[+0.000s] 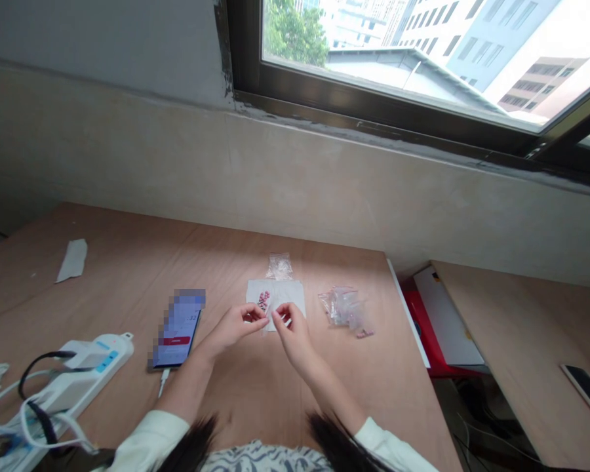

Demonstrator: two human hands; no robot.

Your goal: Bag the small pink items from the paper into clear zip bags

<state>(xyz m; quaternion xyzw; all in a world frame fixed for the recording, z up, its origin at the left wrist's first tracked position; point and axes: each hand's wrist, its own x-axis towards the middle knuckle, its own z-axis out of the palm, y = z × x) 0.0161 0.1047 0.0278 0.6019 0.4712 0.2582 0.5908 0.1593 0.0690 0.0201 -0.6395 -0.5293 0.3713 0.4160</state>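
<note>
My left hand [236, 328] and my right hand [292, 331] meet above the lower edge of a white square of paper or cloth [285, 295]. Their fingertips pinch something small and pale, too small to identify. A strip with pink patterns [263, 301] lies on the white square, just above my left hand. Behind the square is a small clear plastic bag [279, 266]. To the right of my right hand lies a crumpled clear bag holding pinkish items [344, 308]. A smartphone [179, 331], its screen lit, lies to the left of my left hand.
The wooden table [128, 262] runs up to a plaster wall below a window [413, 65]. A white power strip [86, 373] with tangled cables sits at the front left, and a grey paper strip [72, 259] lies far left. Beyond the table's right edge stands a red-and-white object [435, 328].
</note>
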